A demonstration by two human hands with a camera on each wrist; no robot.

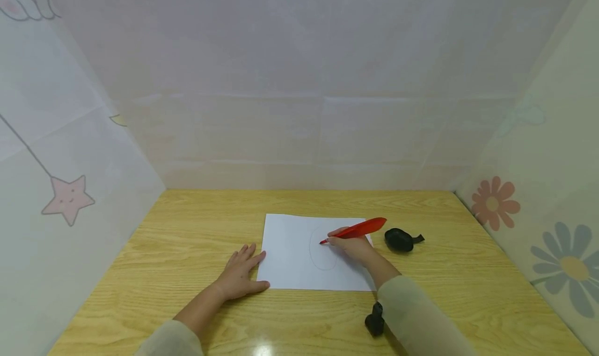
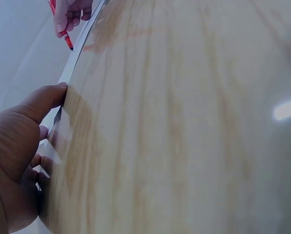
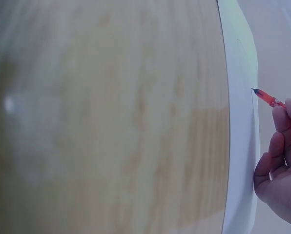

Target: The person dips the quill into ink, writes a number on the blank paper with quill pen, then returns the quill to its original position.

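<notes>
A white sheet of paper (image 1: 285,252) lies on the wooden table, with a thin oval outline drawn right of its middle. My right hand (image 1: 354,248) pinches a red feather pen (image 1: 360,228), its dark tip at the paper inside the oval and the feather slanting up to the right. In the right wrist view the pen's tip (image 3: 256,91) shows close over the sheet. My left hand (image 1: 239,275) rests with spread fingers at the paper's left edge, thumb and index finger touching its border. From the left wrist, the thumb (image 2: 47,100) lies along that edge.
A black rounded object with a short tail (image 1: 399,240) sits right of the paper. A smaller black object (image 1: 375,320) lies beside my right sleeve. The wooden table (image 1: 210,226) is enclosed by pale printed sheets at the back and sides.
</notes>
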